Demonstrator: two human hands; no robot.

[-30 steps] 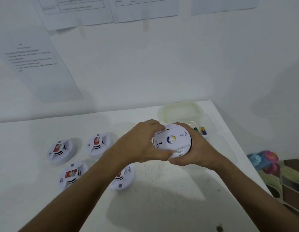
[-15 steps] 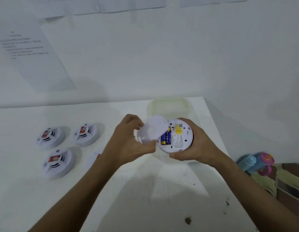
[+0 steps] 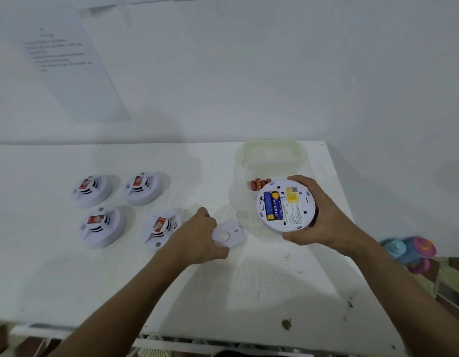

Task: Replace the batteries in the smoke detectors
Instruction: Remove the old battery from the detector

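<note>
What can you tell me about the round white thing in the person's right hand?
It is a smoke detector, round, white and plastic-looking, turned back side up. Its cover is off, so two blue-and-yellow batteries show side by side in their slot. Beside them are a yellow sticker and small printed text. The right hand holds it above the table, fingers curled round the far edge and the thumb at the near edge. Nothing else touches it.

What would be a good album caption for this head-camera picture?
Right hand holds an opened smoke detector, batteries showing, while left hand sets its cover on the table.
</note>
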